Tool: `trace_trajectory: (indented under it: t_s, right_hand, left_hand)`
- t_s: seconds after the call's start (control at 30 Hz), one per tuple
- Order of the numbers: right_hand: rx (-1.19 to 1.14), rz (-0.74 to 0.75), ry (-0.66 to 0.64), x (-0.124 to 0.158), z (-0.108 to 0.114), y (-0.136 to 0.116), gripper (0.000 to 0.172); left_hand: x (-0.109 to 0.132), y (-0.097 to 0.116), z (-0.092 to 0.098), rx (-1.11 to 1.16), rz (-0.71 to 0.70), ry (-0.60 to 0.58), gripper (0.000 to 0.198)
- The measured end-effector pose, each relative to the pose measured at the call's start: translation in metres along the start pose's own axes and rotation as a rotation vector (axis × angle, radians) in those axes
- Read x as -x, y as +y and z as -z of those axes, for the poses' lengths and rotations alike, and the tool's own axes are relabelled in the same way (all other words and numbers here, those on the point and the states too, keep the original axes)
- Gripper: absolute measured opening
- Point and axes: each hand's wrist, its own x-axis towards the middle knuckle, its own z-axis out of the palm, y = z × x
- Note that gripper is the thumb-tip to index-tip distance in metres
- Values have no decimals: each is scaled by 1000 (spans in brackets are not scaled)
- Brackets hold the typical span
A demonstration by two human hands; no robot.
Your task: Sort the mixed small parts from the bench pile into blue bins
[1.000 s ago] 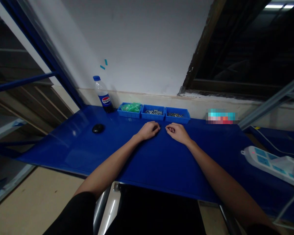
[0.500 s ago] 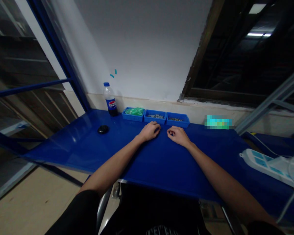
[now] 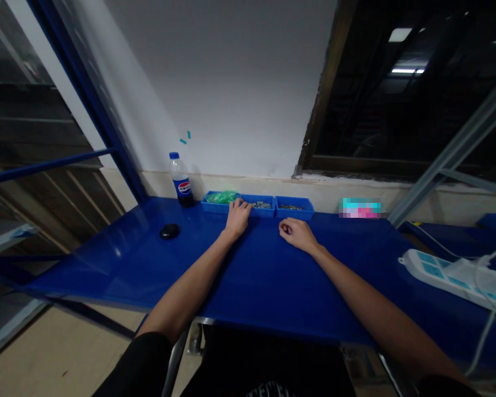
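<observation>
My left hand (image 3: 238, 217) reaches over the front rims of the left and middle blue bins, its fingers bent forward and slightly apart, with nothing visible in them. In the left bin (image 3: 217, 208) lies a crumpled green plastic bag (image 3: 222, 197). Small metal parts (image 3: 262, 205) fill the bottom of the middle bin (image 3: 268, 214). The right bin (image 3: 310, 210) holds thin, dark metal pieces (image 3: 290, 207), too small to name. My right hand (image 3: 298, 234) rests in front of that bin, fingers curled and thumb against them; whatever they pinch is hidden.
A cola bottle (image 3: 183, 188) stands left of the bins on the blue table (image 3: 264, 286). Closer to me lies a black, rounded object (image 3: 169, 231). At the right are a white power strip (image 3: 442, 273) with cables and a blurred-out small item (image 3: 359, 208) by the wall.
My left hand has moved forward and left from the tabletop to the bins, and its fingers have stretched out. My right hand stays curled in nearly the same place. The view has shifted slightly.
</observation>
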Motion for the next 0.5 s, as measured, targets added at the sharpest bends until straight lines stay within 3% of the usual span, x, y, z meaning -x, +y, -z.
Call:
trace_trajectory:
  t_s: [0.13,0.33,0.5]
  right_hand:
    - [-78,-105,39,-5,-4,0,12]
    - [-424,-458,92,-30,-17,-8,36]
    - [-685,-524,145,-41,-23,-9,44]
  left_hand:
    - [0,1,8,37,-27,-45,33]
    - [5,0,3,46,-92,-77,28]
    - [8,-3,5,73,-207,-100,25]
